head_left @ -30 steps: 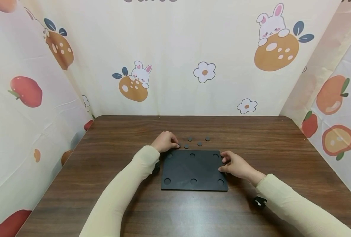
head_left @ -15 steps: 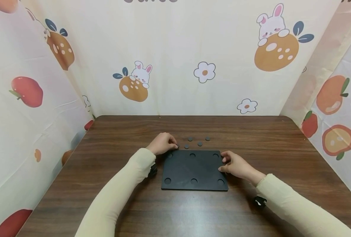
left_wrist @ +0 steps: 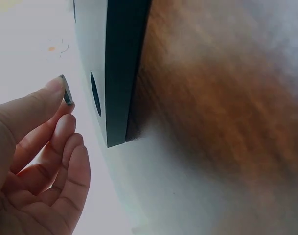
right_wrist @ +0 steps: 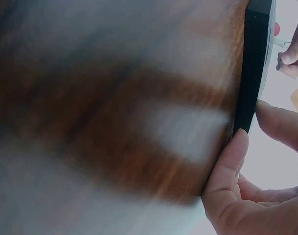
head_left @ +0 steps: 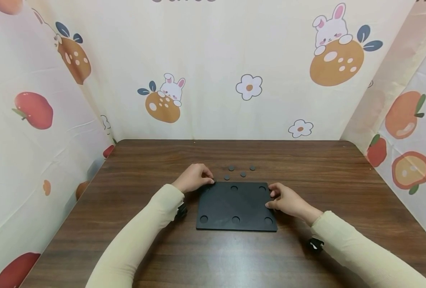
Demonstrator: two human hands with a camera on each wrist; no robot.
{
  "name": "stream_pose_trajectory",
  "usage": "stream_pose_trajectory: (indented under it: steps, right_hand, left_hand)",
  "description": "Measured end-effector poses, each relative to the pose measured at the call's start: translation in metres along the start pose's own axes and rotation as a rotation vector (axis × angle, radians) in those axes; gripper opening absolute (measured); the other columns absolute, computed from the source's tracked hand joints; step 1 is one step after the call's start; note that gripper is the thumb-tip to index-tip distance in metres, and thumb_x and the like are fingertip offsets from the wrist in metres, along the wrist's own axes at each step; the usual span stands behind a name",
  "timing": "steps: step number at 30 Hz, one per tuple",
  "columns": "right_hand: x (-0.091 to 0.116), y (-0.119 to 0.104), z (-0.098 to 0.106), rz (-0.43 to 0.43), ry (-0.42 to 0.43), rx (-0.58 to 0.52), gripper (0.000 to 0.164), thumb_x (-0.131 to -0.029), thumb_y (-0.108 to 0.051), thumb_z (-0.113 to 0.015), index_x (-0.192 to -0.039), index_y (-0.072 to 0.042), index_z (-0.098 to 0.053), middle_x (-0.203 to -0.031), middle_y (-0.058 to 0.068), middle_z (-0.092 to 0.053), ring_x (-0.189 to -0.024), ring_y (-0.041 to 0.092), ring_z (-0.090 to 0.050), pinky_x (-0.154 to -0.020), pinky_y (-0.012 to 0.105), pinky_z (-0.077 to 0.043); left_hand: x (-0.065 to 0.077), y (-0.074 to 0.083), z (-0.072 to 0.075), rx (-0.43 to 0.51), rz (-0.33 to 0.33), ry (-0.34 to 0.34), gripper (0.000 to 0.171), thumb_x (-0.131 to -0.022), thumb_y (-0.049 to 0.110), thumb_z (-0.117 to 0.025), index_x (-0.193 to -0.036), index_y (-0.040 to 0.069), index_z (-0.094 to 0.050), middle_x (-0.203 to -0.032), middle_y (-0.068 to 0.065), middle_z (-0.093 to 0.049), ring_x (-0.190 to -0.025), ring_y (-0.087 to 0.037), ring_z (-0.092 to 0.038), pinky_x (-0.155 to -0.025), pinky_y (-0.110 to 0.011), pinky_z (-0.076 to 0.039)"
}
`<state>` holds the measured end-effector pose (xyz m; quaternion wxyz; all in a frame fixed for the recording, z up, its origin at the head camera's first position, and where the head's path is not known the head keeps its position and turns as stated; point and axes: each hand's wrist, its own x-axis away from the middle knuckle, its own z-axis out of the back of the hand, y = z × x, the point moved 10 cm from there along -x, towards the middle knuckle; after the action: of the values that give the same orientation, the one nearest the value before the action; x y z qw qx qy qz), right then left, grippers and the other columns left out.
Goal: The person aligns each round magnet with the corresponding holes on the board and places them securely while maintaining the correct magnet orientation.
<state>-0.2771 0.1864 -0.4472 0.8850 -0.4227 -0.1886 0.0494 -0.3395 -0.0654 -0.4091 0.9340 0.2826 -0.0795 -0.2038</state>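
Note:
In the head view a thin black rectangular board [head_left: 234, 206] with round recesses lies on the table. My left hand [head_left: 195, 178] is at its far left corner, pinching a small dark disc [left_wrist: 67, 95] between thumb and forefinger. The left wrist view has this disc on edge, just apart from the board and near a round recess [left_wrist: 95, 93]. That corner's recess is hidden by the hand in the head view. At the right edge, my right hand [head_left: 286, 202] holds the board, with thumb and fingertips [right_wrist: 240, 139] against its rim.
Several loose dark discs, one of them a disc [head_left: 243, 174] near the middle, lie beyond the board's far edge. The brown wooden table [head_left: 155, 152] ends at a printed curtain [head_left: 213, 112], which also hangs along both sides.
My left hand has drawn the disc from the row of loose discs toward me and slightly left, to the board's far left corner. The right hand and the board have stayed put.

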Motion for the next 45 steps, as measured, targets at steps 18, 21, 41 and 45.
stream_pose_trajectory:
  steps: [18, 21, 41, 45]
  right_hand:
    - [-0.003, 0.002, 0.0, -0.005, 0.001, 0.004, 0.059, -0.08, -0.012, -0.07, -0.129, 0.002, -0.038, -0.099, 0.011, -0.046, -0.072, 0.018, -0.051, -0.06, 0.032, -0.043]
    - [-0.003, 0.001, 0.001, -0.006, -0.001, 0.002, 0.059, -0.08, -0.012, -0.07, -0.129, 0.002, -0.038, -0.099, 0.011, -0.046, -0.072, 0.018, -0.051, -0.06, 0.032, -0.044]
    - [-0.002, 0.001, 0.0, -0.002, -0.01, 0.004, 0.061, -0.081, -0.014, -0.069, -0.13, 0.002, -0.037, -0.101, 0.011, -0.045, -0.073, 0.018, -0.051, -0.061, 0.032, -0.043]
    - [-0.002, 0.002, 0.0, -0.004, -0.014, 0.015, 0.061, -0.081, -0.016, -0.069, -0.131, 0.0, -0.037, -0.103, 0.011, -0.046, -0.075, 0.018, -0.051, -0.062, 0.032, -0.043]
  left_hand:
    - [0.026, -0.002, 0.002, 0.046, -0.021, 0.038, 0.011, -0.08, 0.022, -0.071, -0.09, 0.016, -0.072, -0.086, 0.008, -0.062, -0.074, -0.005, -0.056, -0.067, -0.025, -0.047]
    - [0.031, -0.002, 0.002, 0.047, -0.039, 0.045, 0.011, -0.08, 0.022, -0.072, -0.089, 0.017, -0.072, -0.085, 0.008, -0.062, -0.073, -0.005, -0.055, -0.066, -0.025, -0.047]
    - [0.059, -0.003, -0.001, 0.078, -0.05, 0.012, 0.01, -0.08, 0.021, -0.071, -0.09, 0.018, -0.072, -0.085, 0.011, -0.059, -0.076, -0.004, -0.055, -0.066, -0.024, -0.047]
    - [0.066, 0.002, 0.0, 0.065, -0.074, 0.012, 0.011, -0.08, 0.021, -0.071, -0.091, 0.017, -0.073, -0.085, 0.012, -0.059, -0.076, -0.003, -0.055, -0.066, -0.023, -0.047]
